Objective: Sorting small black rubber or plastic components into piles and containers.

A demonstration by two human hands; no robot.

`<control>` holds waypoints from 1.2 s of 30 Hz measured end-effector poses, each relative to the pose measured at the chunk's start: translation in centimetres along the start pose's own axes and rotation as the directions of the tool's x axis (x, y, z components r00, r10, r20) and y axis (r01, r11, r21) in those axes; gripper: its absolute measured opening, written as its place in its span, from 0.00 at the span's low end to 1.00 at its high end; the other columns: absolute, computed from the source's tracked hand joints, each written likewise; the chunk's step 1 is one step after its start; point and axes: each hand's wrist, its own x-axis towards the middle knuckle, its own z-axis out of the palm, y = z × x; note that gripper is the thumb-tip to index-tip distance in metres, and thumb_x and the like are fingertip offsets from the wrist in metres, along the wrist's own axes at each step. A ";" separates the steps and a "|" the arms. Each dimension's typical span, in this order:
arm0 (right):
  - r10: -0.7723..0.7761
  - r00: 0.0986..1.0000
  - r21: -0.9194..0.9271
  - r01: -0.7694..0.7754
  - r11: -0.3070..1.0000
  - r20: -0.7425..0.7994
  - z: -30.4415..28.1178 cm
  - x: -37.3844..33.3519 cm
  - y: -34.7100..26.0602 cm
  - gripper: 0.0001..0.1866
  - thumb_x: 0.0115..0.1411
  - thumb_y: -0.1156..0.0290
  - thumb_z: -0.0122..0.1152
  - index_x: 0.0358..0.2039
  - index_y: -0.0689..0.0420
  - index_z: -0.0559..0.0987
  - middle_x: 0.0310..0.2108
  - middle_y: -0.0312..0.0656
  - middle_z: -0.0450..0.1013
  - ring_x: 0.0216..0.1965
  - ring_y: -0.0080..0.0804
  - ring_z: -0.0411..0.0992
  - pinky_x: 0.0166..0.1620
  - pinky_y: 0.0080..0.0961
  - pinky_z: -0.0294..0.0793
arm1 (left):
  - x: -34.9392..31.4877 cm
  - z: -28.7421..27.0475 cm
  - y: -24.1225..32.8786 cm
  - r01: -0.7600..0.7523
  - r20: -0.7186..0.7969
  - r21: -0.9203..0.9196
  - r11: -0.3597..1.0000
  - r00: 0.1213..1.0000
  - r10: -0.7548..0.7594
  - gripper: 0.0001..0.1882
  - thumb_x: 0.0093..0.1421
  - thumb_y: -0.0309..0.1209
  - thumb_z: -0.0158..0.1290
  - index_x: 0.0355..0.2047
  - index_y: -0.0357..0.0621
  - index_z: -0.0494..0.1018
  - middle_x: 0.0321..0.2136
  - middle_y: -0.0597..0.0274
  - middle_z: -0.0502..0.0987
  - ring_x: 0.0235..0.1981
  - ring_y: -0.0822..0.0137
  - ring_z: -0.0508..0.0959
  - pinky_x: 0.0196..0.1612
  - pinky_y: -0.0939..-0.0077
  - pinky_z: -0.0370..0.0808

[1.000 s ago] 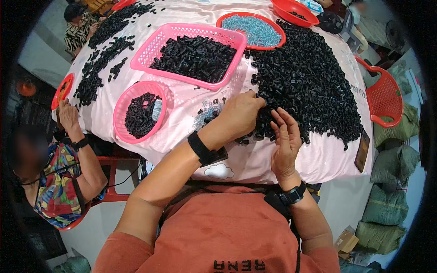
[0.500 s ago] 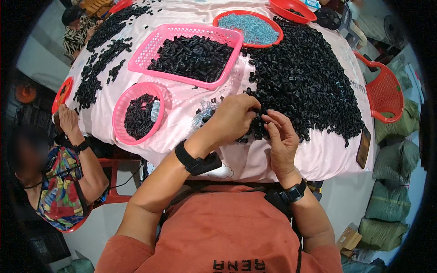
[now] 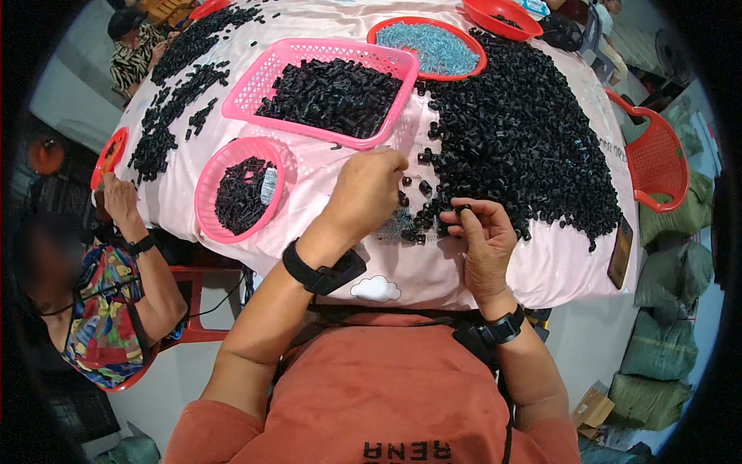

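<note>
My left hand [image 3: 362, 192] is over the cloth just below the pink rectangular basket [image 3: 255, 83], fingers curled together; whatever they may hold is hidden. At the near edge of a wide heap of small black plastic parts [image 3: 533, 139], my right hand [image 3: 488, 240] pinches one black plastic part [image 3: 462, 208] between thumb and fingertips. Between the hands lie a few loose black parts [image 3: 425, 187] and a small cluster of clear bits [image 3: 394, 228]. Many black pieces [image 3: 332, 97] fill the rectangular basket.
A round pink basket [image 3: 207, 210] holds thin black pieces. Beyond it all stands a red tray [image 3: 481, 68] of clear bluish bits. A phone [image 3: 620, 254] lies at the right table edge, near a red chair [image 3: 661, 166]. Co-workers [image 3: 108, 309] sit along the left side.
My left hand has moved left and away from my right hand, toward the rectangular basket. My right hand has shifted slightly right, and the clear bits between the hands show more.
</note>
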 end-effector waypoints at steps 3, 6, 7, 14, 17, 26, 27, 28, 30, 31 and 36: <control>0.008 1.000 0.014 -0.008 1.000 0.016 0.1 0.0 0.0 0.05 0.66 0.77 0.55 0.42 0.61 0.74 0.40 0.41 0.77 0.39 0.27 0.80 0.38 0.14 0.78 | -0.4 -0.1 -0.9 0.023 0.040 0.114 0.993 0.999 -0.028 0.07 0.53 0.21 0.54 0.34 0.35 0.77 0.30 0.44 0.78 0.34 0.45 0.79 0.38 0.59 0.75; -0.002 1.000 -0.011 0.002 1.000 0.021 -0.1 0.1 0.2 0.06 0.66 0.77 0.55 0.43 0.62 0.74 0.40 0.41 0.77 0.37 0.27 0.80 0.38 0.15 0.78 | -0.7 0.3 -1.0 0.026 0.049 0.143 0.989 0.998 -0.033 0.06 0.52 0.21 0.54 0.32 0.35 0.77 0.30 0.45 0.78 0.34 0.45 0.79 0.38 0.59 0.75; 0.000 1.000 -0.005 0.000 1.000 0.014 -0.1 0.1 0.3 0.07 0.66 0.77 0.55 0.44 0.62 0.74 0.39 0.40 0.77 0.37 0.26 0.79 0.38 0.15 0.78 | -0.6 0.4 -0.9 0.021 0.054 0.140 0.990 0.998 -0.029 0.06 0.52 0.21 0.54 0.31 0.35 0.77 0.29 0.45 0.78 0.33 0.46 0.79 0.38 0.59 0.74; -0.060 0.998 -0.094 0.061 0.994 0.011 -0.3 0.2 0.9 0.11 0.65 0.78 0.55 0.49 0.62 0.76 0.38 0.37 0.76 0.38 0.22 0.77 0.40 0.15 0.76 | -0.1 0.9 0.5 -0.029 0.143 0.049 0.998 0.989 0.022 0.06 0.51 0.22 0.55 0.30 0.39 0.80 0.29 0.50 0.77 0.34 0.49 0.78 0.39 0.59 0.74; -0.058 0.998 -0.089 0.060 0.994 0.021 -0.3 0.2 1.0 0.11 0.66 0.78 0.55 0.48 0.62 0.76 0.39 0.37 0.76 0.38 0.22 0.77 0.39 0.15 0.76 | 0.1 1.9 0.4 -0.111 0.214 0.113 0.987 0.973 0.085 0.06 0.51 0.22 0.55 0.29 0.41 0.80 0.29 0.52 0.76 0.35 0.49 0.78 0.40 0.59 0.75; -0.025 1.000 0.029 0.025 0.999 0.004 -0.2 0.0 0.6 0.12 0.68 0.74 0.54 0.51 0.60 0.75 0.42 0.41 0.77 0.37 0.24 0.78 0.38 0.17 0.77 | 0.8 2.5 1.3 -0.152 0.189 0.095 0.984 0.973 0.132 0.08 0.52 0.24 0.54 0.32 0.42 0.80 0.31 0.51 0.76 0.37 0.49 0.77 0.39 0.58 0.74; -0.025 1.000 0.030 0.025 0.999 0.005 -0.2 0.0 0.7 0.12 0.68 0.74 0.54 0.51 0.60 0.75 0.42 0.41 0.77 0.37 0.24 0.78 0.38 0.17 0.77 | 0.8 2.6 1.2 -0.152 0.189 0.096 0.984 0.973 0.132 0.08 0.52 0.24 0.54 0.32 0.42 0.80 0.31 0.51 0.76 0.37 0.49 0.77 0.39 0.58 0.74; -0.018 1.000 0.036 0.018 0.999 -0.002 -0.2 0.1 0.8 0.12 0.68 0.75 0.54 0.51 0.60 0.75 0.42 0.42 0.77 0.37 0.24 0.78 0.38 0.17 0.77 | 0.8 2.8 1.1 -0.140 0.203 0.126 0.982 0.973 0.112 0.08 0.53 0.23 0.53 0.33 0.42 0.79 0.31 0.51 0.76 0.37 0.48 0.77 0.39 0.58 0.74; -0.011 1.000 0.043 0.011 0.999 -0.010 -0.3 0.1 0.9 0.12 0.68 0.75 0.54 0.51 0.60 0.75 0.42 0.42 0.77 0.36 0.24 0.78 0.38 0.17 0.77 | 0.8 2.9 1.1 -0.129 0.215 0.156 0.979 0.972 0.093 0.08 0.53 0.23 0.53 0.33 0.42 0.79 0.31 0.51 0.76 0.37 0.48 0.77 0.39 0.58 0.74; -0.011 1.000 0.036 0.011 0.999 -0.012 -0.3 0.2 0.9 0.12 0.68 0.75 0.54 0.50 0.60 0.75 0.41 0.42 0.77 0.36 0.24 0.78 0.38 0.16 0.77 | 0.7 2.9 1.1 -0.131 0.250 0.165 0.978 0.964 0.088 0.07 0.54 0.23 0.52 0.31 0.41 0.78 0.31 0.51 0.76 0.37 0.48 0.77 0.39 0.57 0.75; -0.008 1.000 0.009 0.008 1.000 -0.017 -0.3 0.1 1.0 0.12 0.68 0.74 0.54 0.50 0.61 0.75 0.40 0.42 0.77 0.36 0.24 0.78 0.37 0.16 0.77 | 0.4 3.7 0.4 -0.167 0.244 0.142 0.976 0.961 0.129 0.05 0.54 0.23 0.52 0.29 0.41 0.77 0.32 0.50 0.76 0.37 0.47 0.78 0.39 0.56 0.75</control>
